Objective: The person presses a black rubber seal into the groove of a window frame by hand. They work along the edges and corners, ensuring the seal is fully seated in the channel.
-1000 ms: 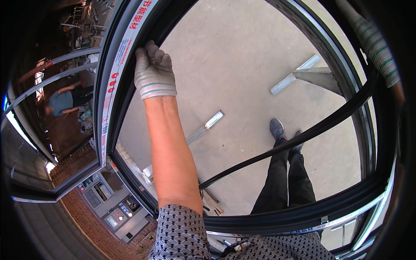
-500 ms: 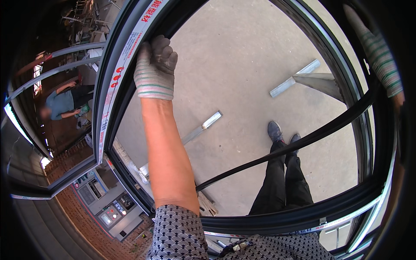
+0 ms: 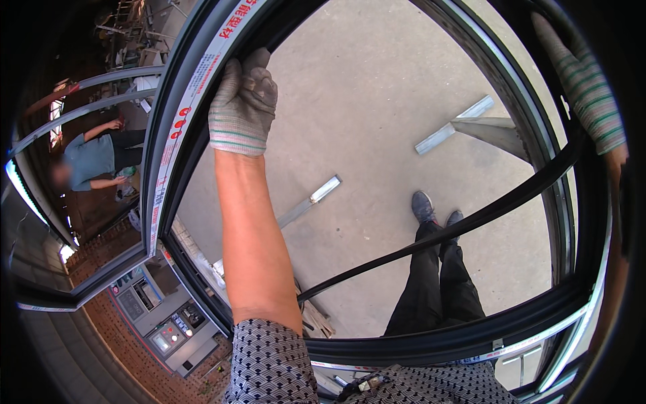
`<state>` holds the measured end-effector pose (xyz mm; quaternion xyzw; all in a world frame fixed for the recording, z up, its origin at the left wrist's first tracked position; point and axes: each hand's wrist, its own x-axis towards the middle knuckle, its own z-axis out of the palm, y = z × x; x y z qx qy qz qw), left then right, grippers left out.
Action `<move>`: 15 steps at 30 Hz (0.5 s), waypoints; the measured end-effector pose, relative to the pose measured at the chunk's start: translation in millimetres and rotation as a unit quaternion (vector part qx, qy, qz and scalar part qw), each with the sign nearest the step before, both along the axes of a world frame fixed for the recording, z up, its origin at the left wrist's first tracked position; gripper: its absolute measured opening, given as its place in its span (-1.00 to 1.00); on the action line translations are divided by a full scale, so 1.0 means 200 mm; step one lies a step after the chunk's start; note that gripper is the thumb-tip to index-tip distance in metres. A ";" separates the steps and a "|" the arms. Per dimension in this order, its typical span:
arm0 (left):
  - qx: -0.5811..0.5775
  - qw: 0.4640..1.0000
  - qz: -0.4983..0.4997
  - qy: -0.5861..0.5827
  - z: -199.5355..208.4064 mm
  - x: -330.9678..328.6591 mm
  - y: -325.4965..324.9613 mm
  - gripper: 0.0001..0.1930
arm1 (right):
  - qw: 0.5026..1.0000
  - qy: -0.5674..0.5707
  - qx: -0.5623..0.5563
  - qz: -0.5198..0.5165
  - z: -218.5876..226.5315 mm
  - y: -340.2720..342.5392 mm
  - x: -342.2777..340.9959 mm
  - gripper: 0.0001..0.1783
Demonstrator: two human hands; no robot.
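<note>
A large dark window frame [image 3: 156, 145] with a printed protective film surrounds the opening before me. At its upper left inner edge, my left hand [image 3: 243, 108], in a grey knit glove with green bands, has its fingers curled and its thumb against the frame. What lies in those fingers is hidden. A long black flexible strip [image 3: 431, 244] sags across the opening from the right side down to the lower left. Along the frame's right side my right hand [image 3: 587, 87], gloved alike, has one digit stretched upward; its other fingertips fade into the dark rim.
Through the opening show metal support bars [image 3: 454, 125], another bar [image 3: 309, 202] and my shoes [image 3: 425, 207] on the concrete floor. A grey control panel [image 3: 171, 333] stands at lower left. Farther left, a person in a blue shirt [image 3: 94, 161] is among clutter and curved frame members.
My left hand has turned slightly, its fingers shifting along the same edge. The right hand has moved slightly. The distant person's arms have moved a little.
</note>
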<state>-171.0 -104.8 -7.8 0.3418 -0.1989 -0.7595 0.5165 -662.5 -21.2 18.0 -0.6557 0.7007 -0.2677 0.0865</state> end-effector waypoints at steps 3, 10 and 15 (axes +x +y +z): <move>-0.038 0.999 0.002 -0.015 -0.01 -0.02 0.00 -0.52 | 1.000 -0.001 0.001 0.003 -0.01 0.00 0.00 -0.65; -0.067 0.997 0.025 -0.016 -0.03 -0.09 0.00 -0.54 | 1.000 0.005 0.002 -0.001 0.00 0.00 -0.02 -0.65; -0.066 0.998 0.013 -0.006 -0.06 -0.06 0.00 -0.54 | 1.000 0.008 0.000 0.002 -0.01 0.00 0.00 -0.64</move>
